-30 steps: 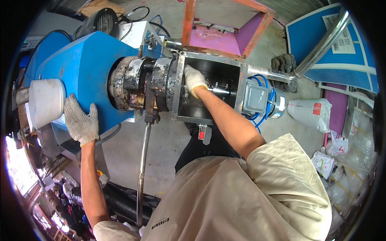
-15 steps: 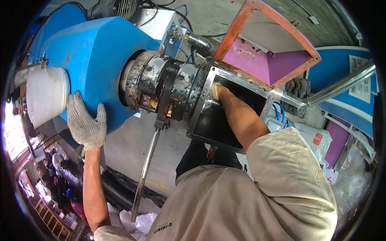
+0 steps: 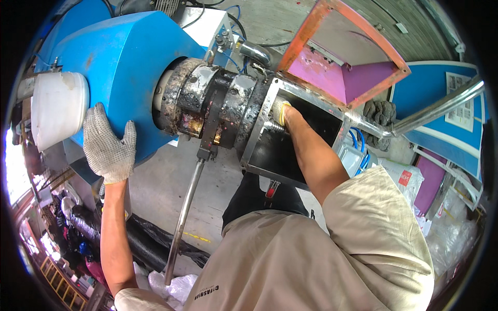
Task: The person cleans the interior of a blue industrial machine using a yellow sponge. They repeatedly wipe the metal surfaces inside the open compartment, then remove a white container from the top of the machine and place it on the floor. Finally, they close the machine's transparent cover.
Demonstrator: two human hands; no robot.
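My left hand [image 3: 110, 144], in a whitish knit work glove, lies flat with its fingers stretched against the blue machine housing [image 3: 129, 67]. A white plastic bucket [image 3: 58, 109] is just beside its fingertips. My right hand [image 3: 280, 110], gloved with a yellow cuff, reaches into the dark metal box [image 3: 282, 155] with a steel rim. Its fingers are hidden at the box's left inner wall, near a ribbed metal piece. Between housing and box runs a grimy barrel [image 3: 212, 103] with heater-like bands. A long steel lever [image 3: 184, 223] hangs from its clamp.
Hinged up behind the box is an orange-framed lid [image 3: 358, 52] with pink inner faces. A steel pipe [image 3: 438, 111] runs off to the right. Black plastic-wrapped rolls [image 3: 145, 243] lie on the floor at left; clear bags [image 3: 451, 238] are piled at right.
My right hand has drawn slightly back, so more of its glove and cuff shows. The left hand stays on the housing. The whole view has shifted a little.
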